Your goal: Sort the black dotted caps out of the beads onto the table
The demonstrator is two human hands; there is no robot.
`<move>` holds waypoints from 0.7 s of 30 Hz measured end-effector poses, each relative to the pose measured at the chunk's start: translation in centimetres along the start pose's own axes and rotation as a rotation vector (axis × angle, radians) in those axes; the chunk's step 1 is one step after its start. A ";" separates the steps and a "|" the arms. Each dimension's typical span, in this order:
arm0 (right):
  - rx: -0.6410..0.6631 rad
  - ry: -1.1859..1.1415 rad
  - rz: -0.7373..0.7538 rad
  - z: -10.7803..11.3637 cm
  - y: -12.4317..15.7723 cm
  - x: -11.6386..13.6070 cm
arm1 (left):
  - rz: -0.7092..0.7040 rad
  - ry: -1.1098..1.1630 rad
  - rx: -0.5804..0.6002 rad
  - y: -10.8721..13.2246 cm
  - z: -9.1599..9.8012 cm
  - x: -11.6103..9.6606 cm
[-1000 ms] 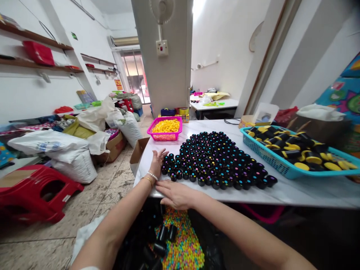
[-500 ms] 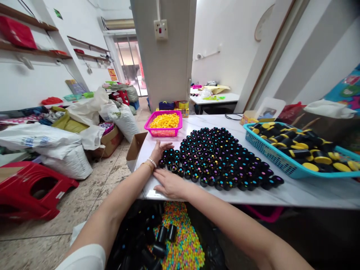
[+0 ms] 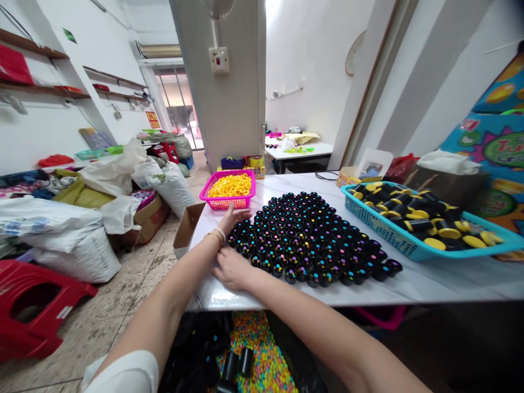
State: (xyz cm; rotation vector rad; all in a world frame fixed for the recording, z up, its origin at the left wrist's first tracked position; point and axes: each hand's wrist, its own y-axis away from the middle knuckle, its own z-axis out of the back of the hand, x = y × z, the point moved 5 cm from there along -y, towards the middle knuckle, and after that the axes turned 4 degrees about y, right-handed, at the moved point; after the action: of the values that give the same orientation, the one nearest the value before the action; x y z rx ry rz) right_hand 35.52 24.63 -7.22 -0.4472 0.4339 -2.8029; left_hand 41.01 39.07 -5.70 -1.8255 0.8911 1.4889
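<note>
Many small black cups (image 3: 295,234), standing upright in a tight cluster on the white table, have coloured beads showing in their open tops. My left hand (image 3: 231,219) lies along the cluster's far left edge, fingers stretched out and palm side against the cups. A beaded bracelet circles that wrist. Close below it, my right hand (image 3: 232,268) rests at the near left corner beside the outer cups, its fingers slightly bent and partly hidden. Neither hand grasps a cup. Under the table edge, loose black cups (image 3: 246,361) lie with multicoloured beads (image 3: 266,349) in a black-lined container.
A pink basket (image 3: 207,199) of yellow rings stands behind my left hand. To the right, a blue basket (image 3: 380,232) holds black cylinders with yellow ends. An open cardboard box (image 3: 186,224) is beside the table; a red stool (image 3: 41,311) and white sacks are at left.
The leftmost cups have moved right, closer against the cluster. My right hand's fingers are less spread than before. The whole view has shifted slightly.
</note>
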 end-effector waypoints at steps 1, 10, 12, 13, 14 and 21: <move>0.000 -0.002 -0.004 0.0 -0.1 -0.2 | 0.002 0.008 -0.001 0.2 0.2 -0.2; -0.006 -0.023 -0.043 -0.7 -0.4 -0.4 | 0.059 0.043 -0.037 4.7 1.7 -0.5; -0.010 -0.028 -0.060 -0.9 -0.7 -0.5 | 0.078 0.026 -0.024 4.5 1.1 -0.3; -0.012 -0.029 -0.074 -1.0 -0.8 -0.7 | 0.085 0.015 -0.019 4.2 0.7 -0.2; -0.015 -0.030 -0.092 -1.1 -1.0 -0.8 | 0.092 0.003 -0.012 3.7 0.3 -0.1; -0.045 -0.051 -0.231 -1.2 -2.2 -1.7 | 0.117 -0.030 0.088 0.4 -0.9 -0.2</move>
State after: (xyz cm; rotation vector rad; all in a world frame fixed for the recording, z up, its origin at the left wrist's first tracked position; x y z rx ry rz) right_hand 36.21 27.47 -8.00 -0.6128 0.4614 -3.0001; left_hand 41.18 38.16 -5.32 -1.7092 1.0474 1.5195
